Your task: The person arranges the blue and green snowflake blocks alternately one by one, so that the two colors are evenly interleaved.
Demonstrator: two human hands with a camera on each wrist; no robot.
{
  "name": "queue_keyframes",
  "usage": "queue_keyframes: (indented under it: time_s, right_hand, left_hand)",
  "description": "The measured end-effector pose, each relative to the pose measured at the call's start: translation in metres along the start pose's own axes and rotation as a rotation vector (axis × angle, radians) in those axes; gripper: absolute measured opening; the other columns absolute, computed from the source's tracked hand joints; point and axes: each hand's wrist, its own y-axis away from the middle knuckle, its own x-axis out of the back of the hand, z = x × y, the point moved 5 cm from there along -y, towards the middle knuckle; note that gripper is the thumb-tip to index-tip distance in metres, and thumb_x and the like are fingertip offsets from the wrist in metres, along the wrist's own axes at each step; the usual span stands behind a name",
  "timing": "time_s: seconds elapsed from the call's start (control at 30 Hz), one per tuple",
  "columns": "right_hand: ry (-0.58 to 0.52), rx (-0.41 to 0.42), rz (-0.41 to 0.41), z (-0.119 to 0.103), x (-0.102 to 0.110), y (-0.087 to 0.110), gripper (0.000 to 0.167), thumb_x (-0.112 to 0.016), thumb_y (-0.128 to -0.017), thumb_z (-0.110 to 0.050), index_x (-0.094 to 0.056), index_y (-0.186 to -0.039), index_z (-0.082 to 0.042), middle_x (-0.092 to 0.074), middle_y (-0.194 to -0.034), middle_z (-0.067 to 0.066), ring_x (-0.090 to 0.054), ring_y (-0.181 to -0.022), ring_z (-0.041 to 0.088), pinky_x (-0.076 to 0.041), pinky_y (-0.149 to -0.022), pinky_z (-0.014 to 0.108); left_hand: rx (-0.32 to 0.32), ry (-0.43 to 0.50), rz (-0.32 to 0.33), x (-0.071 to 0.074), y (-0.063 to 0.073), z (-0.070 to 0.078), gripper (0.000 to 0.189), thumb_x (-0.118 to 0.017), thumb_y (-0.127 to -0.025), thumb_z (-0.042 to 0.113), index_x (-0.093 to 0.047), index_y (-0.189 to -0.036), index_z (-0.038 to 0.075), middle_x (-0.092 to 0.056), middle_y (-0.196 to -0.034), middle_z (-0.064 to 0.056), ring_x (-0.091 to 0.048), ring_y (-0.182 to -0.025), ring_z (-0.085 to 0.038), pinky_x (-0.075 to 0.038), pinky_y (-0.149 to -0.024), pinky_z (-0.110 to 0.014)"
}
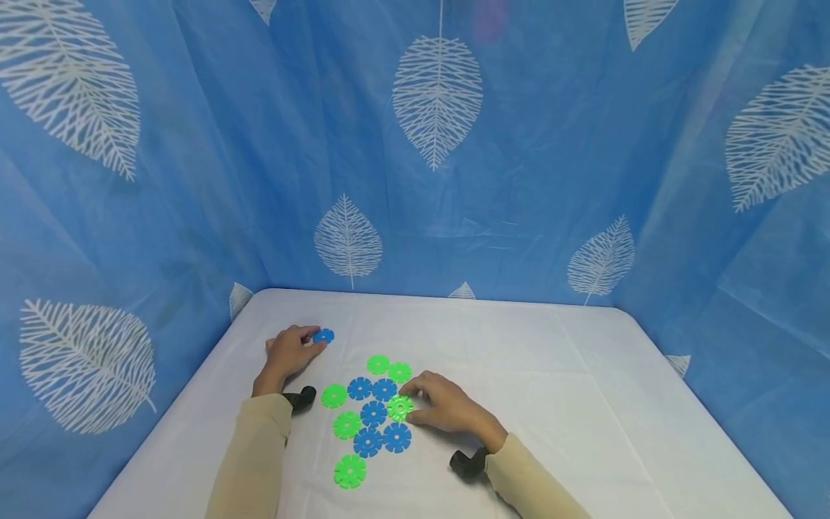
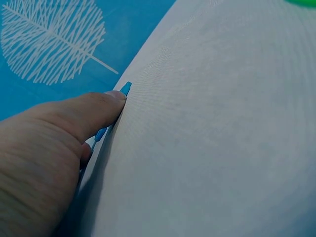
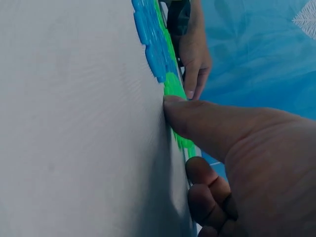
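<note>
At the far left of the table my left hand point(image 1: 289, 352) pinches a blue notched plastic disc point(image 1: 325, 336) between thumb and fingers. In the left wrist view, the thumb point(image 2: 98, 111) lies against that blue disc point(image 2: 127, 89), close over the cloth. My right hand point(image 1: 447, 404) has its thumb and a finger at the edges of a green notched disc point(image 1: 400, 408), gripping it at the right side of a group of flat discs. Beside it lie blue discs point(image 1: 373, 414) and another blue disc point(image 1: 397, 437). In the right wrist view, the thumb point(image 3: 197, 121) touches the green disc point(image 3: 174, 85).
More green discs lie around the group: one at the front point(image 1: 350, 471), one to the left point(image 1: 334, 396) and two behind, such as this green disc point(image 1: 378, 364). A white cloth point(image 1: 551, 404) covers the table. Blue leaf-patterned curtains point(image 1: 519, 216) stand along its back and sides.
</note>
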Motion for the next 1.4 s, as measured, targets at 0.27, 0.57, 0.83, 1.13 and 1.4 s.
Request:
queue_keyframes:
  time_s: [0.27,0.57,0.83,1.13,1.4]
  right_hand:
    - [0.009,0.079,0.023,0.000,0.001,-0.001,0.041,-0.078,-0.087,-0.033,-0.066,-0.125,-0.024,-0.066,-0.115,-0.012,-0.056,-0.093,0.004,-0.049,-0.084,0.025]
    - [-0.003,0.175,0.012,-0.002,0.001,-0.003,0.041,-0.079,-0.087,-0.028,-0.066,-0.125,-0.021,-0.068,-0.094,-0.013,-0.058,-0.080,-0.003,-0.050,-0.075,0.019]
    - [0.205,0.276,0.047,-0.007,0.005,-0.002,0.042,-0.076,-0.088,-0.030,-0.067,-0.127,-0.018,-0.070,-0.092,-0.012,-0.060,-0.082,-0.005,-0.051,-0.078,0.019]
    - [0.357,0.315,0.065,-0.013,0.008,0.001,0.041,-0.072,-0.092,-0.034,-0.064,-0.128,-0.015,-0.064,-0.091,-0.011,-0.051,-0.077,-0.002,-0.049,-0.077,0.021]
    - [0.364,0.303,0.128,-0.007,0.012,0.002,0.041,-0.072,-0.091,-0.032,-0.062,-0.127,-0.015,-0.061,-0.089,-0.013,-0.048,-0.074,-0.003,-0.049,-0.076,0.022]
  left_hand:
    - [-0.008,0.000,0.020,-0.001,0.000,-0.001,0.050,-0.070,-0.091,0.037,-0.065,-0.133,0.010,-0.063,-0.096,-0.009,-0.054,-0.092,-0.027,-0.026,-0.080,-0.047]
    - [0.016,-0.016,0.007,-0.004,0.000,-0.004,0.051,-0.069,-0.092,0.039,-0.064,-0.134,0.012,-0.064,-0.099,-0.009,-0.056,-0.095,-0.028,-0.027,-0.082,-0.049]
    - [0.002,-0.022,0.011,-0.002,-0.001,-0.003,0.050,-0.069,-0.092,0.039,-0.064,-0.135,0.012,-0.065,-0.099,-0.008,-0.056,-0.096,-0.027,-0.027,-0.081,-0.049]
    - [0.015,-0.026,0.010,-0.002,0.001,0.000,0.051,-0.069,-0.093,0.038,-0.064,-0.136,0.012,-0.064,-0.100,-0.008,-0.056,-0.096,-0.027,-0.027,-0.082,-0.048]
    - [0.004,-0.020,0.016,-0.004,0.005,0.000,0.050,-0.070,-0.092,0.038,-0.065,-0.135,0.012,-0.064,-0.098,-0.008,-0.056,-0.094,-0.027,-0.028,-0.082,-0.049]
